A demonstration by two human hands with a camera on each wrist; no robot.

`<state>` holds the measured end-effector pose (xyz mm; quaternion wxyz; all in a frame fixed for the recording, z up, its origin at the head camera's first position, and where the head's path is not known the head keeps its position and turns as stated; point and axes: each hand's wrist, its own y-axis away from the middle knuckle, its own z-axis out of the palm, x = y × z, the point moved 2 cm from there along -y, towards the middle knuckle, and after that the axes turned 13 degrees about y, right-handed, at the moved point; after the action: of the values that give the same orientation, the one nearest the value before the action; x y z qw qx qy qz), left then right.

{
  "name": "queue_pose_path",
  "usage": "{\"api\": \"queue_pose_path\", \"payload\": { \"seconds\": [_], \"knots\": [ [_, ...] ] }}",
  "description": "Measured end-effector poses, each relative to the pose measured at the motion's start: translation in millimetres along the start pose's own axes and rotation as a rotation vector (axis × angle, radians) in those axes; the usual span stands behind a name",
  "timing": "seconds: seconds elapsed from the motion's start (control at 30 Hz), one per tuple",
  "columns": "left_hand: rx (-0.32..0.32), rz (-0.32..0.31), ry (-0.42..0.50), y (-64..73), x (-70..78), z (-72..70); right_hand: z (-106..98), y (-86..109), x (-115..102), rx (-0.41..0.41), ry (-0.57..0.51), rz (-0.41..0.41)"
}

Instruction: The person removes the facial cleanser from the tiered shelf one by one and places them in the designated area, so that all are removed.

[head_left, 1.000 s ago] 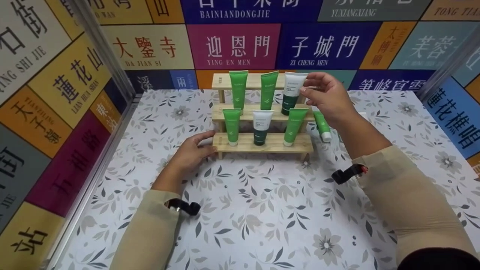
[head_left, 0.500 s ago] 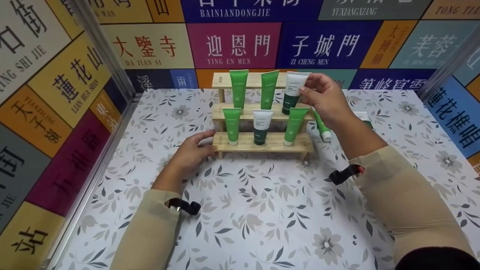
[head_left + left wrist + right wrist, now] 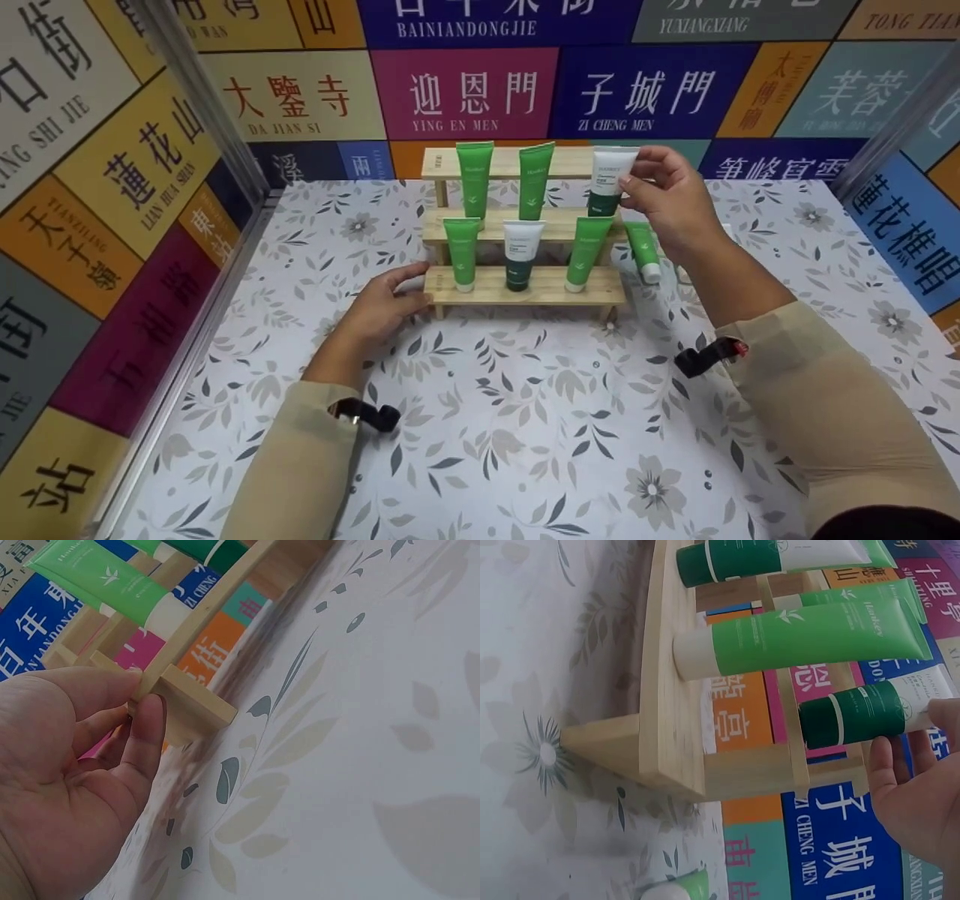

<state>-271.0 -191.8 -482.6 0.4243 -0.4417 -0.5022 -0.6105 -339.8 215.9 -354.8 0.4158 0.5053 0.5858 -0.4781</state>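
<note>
My right hand (image 3: 671,196) pinches a white and dark-green squeeze tube (image 3: 613,172) by its upper part at the right end of the middle shelf. In the right wrist view the tube's dark cap (image 3: 821,722) is at that shelf, seemingly touching it. With thumb and fingers, my left hand (image 3: 386,302) grips the left end of the three-step wooden display rack (image 3: 555,296). Two green tubes, one at the left (image 3: 474,180) and one in the middle (image 3: 535,180), stand on the middle shelf. Below, a white and dark-green tube (image 3: 521,251) stands between two green tubes (image 3: 463,251).
Right of the rack, a green tube (image 3: 643,251) lies on the floral-patterned tabletop (image 3: 510,420); something pale behind my right forearm is mostly hidden. Panels with large lettering (image 3: 465,90) rise behind the table and on both sides.
My right hand has moved the white and dark-green tube rightward along the middle shelf, farther from the middle green tube. The left hand keeps its grip on the rack.
</note>
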Motion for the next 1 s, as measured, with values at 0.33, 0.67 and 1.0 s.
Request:
{"api": "queue_pose_path", "payload": {
  "seconds": [0.33,0.67,1.0],
  "knots": [
    [-0.002,-0.009,0.011,1.0,-0.5,-0.3,-32.2,9.2,2.3,0.039,-0.042,-0.01],
    [-0.012,0.0,0.02,0.9,-1.5,-1.1,-71.6,17.5,24.8,0.106,-0.097,0.06],
    [-0.017,0.015,-0.011,-1.1,-1.4,-1.8,-115.0,21.9,62.7,0.216,-0.097,0.131]
  ]
}}
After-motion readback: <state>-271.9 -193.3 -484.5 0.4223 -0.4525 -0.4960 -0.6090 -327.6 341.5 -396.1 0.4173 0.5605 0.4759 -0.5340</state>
